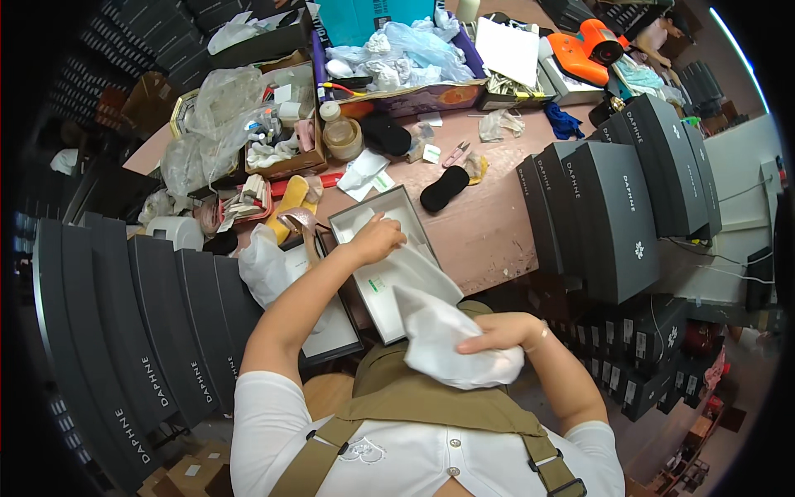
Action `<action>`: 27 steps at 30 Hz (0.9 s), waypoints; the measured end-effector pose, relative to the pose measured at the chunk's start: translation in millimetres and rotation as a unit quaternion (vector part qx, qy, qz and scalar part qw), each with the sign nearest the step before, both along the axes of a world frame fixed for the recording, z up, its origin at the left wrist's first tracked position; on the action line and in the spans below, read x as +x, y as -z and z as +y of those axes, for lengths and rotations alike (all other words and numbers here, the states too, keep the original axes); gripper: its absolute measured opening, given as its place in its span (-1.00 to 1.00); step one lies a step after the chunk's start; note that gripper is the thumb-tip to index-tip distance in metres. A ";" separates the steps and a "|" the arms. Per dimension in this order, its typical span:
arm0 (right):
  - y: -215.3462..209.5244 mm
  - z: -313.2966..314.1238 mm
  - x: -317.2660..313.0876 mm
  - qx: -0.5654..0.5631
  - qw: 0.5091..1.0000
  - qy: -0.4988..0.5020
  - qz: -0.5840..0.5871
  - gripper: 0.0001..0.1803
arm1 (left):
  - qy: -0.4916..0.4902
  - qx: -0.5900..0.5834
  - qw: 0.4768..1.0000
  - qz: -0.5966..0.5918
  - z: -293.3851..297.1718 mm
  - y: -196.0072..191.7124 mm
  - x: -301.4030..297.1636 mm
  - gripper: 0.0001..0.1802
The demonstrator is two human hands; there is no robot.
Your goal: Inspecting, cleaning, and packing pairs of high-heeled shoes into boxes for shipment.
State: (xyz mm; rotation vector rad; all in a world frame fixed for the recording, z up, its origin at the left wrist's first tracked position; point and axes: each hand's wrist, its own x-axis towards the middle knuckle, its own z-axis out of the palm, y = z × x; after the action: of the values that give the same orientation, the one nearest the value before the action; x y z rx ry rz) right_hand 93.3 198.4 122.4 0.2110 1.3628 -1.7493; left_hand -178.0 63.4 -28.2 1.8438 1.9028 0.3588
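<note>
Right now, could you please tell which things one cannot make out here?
In the head view:
1. What, if anything, is inside the white wrapping in the right hand: the wrapping covers it.
2. Whether the left hand grips the paper: its own fingers hide this.
3. Contents of the dark boxes at right: their sides hide them.

I see the tabletop (489, 240) evenly bright, soft shading on the white wrapping (455, 352), a strip light (739, 58) glaring upper right, shoe boxes (155, 319) bowed leftward, and edges fading to black.
</note>
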 end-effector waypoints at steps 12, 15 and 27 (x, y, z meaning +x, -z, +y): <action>81.9 -104.0 -39.7 0.526 0.756 -0.017 0.388 -0.34 | -0.006 -0.003 0.995 0.103 -44.3 -8.5 33.3 -0.82; 68.0 -93.1 -32.7 0.530 0.749 0.071 0.391 -0.37 | -0.077 0.133 0.985 0.084 -62.9 -12.8 37.7 -0.64; 67.5 -87.0 -69.4 0.415 0.822 -0.018 0.390 -0.40 | -0.605 0.009 0.784 -0.140 -149.5 26.3 -19.9 -0.30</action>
State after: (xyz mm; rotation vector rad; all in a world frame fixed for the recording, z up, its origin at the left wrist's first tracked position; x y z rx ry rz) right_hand 23.9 111.4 54.9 -0.0916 2.6713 -1.0960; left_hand -197.9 -86.1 -54.5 0.2551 2.5656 0.9617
